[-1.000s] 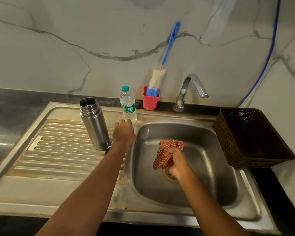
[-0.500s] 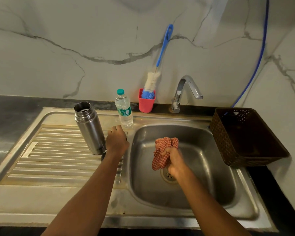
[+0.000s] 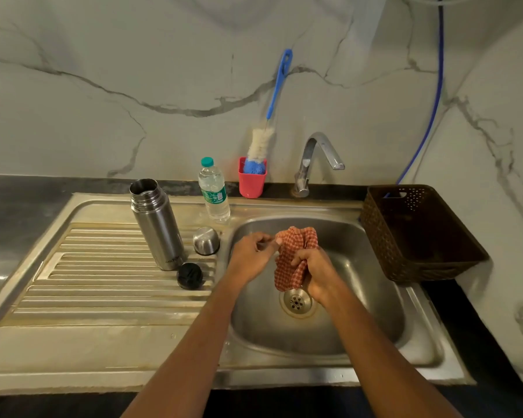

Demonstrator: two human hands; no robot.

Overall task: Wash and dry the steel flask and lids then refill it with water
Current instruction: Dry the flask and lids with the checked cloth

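Now the left hand (image 3: 252, 256) has left the steel cap (image 3: 206, 240) standing on the drainboard beside the open flask (image 3: 156, 223) and black lid (image 3: 189, 276), joining the right hand (image 3: 317, 274) in gripping the checked cloth (image 3: 293, 254) over the sink (image 3: 375, 327), so drying seems finished.

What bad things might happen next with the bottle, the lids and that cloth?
The flask stands open and tall on the ribbed drainboard, right beside the left arm; a bump might tip it. The steel cap and black lid sit near the basin's edge, so an elbow could knock them in. Both hands, left and right, bunch the cloth over the drain; if it drops there, it may get wet.
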